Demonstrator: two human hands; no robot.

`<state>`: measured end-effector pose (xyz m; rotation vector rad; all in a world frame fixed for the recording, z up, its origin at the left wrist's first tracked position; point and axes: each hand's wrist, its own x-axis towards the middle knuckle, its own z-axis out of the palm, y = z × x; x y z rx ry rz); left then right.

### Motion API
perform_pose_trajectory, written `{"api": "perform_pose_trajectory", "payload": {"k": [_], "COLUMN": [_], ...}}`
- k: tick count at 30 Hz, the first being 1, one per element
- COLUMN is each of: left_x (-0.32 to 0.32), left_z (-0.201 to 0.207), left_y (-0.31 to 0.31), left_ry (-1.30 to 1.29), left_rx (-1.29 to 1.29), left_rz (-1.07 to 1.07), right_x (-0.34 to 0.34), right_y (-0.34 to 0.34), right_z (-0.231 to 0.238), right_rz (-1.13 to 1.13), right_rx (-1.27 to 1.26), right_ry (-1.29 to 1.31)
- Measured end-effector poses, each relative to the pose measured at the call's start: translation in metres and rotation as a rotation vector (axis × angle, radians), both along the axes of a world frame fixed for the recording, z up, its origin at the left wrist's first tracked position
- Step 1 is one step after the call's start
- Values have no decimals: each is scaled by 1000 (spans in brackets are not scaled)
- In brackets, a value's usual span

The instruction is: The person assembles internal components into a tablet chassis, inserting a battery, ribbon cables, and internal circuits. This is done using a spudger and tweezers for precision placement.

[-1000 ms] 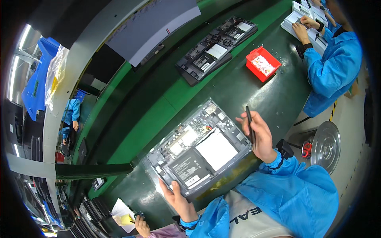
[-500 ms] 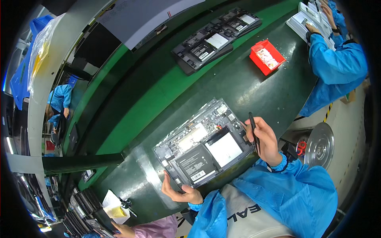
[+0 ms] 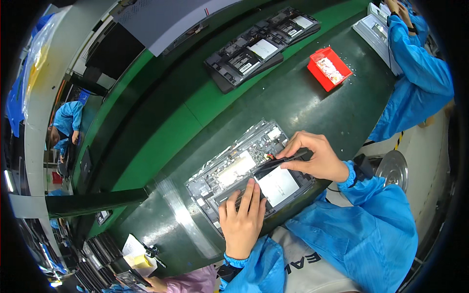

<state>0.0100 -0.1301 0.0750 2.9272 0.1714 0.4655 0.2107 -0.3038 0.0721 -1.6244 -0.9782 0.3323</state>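
Observation:
An opened laptop base [image 3: 199, 188] lies tilted on the green table, its circuit board and battery exposed. My left hand [image 3: 244, 215] rests over the black battery pack [image 3: 224, 198], fingers stretched out and spread. In my right hand [image 3: 315, 156] is a slim black tool, seemingly a pair of tweezers [image 3: 293, 157], pinched between thumb and fingers. Its tip points left, over the top edge of the white panel [image 3: 278, 187] near some coloured wires [image 3: 268, 156]. The exact contact of the tip is too small to tell.
Beyond the laptop, more opened laptop bases [image 3: 244, 61] sit on the green strip. A red bin [image 3: 326, 87] of small white pieces stands far right, near a co-worker's blue sleeve [image 3: 415, 73]. At lower left are stacked dark panels [image 3: 100, 251] and a pink-sleeved co-worker [image 3: 190, 281].
My left hand has moved from the laptop's near left corner onto the battery. My right hand has swung the black tweezers from upright beside the right edge to over the laptop's middle.

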Motion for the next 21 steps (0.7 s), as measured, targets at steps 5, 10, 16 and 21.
{"api": "perform_pose_trajectory", "payload": {"k": [5,10,16,21], "left_x": [4,2,2,2], "left_z": [3,-2,-3,-2], "left_y": [5,10,11,12], "left_ry": [21,3,-12,-10], "left_rx": [13,2,-34,-68], "left_rz": [-65,-103,-105,-106], "right_x": [0,6,3,0], "right_y": [6,20,27,28], "right_z": [23,10,-10,-13], "right_rz": [30,48,82,90], "right_rx": [-340,-211,-79,-63], "right_ry": [-634,-569,-505,-534]}}
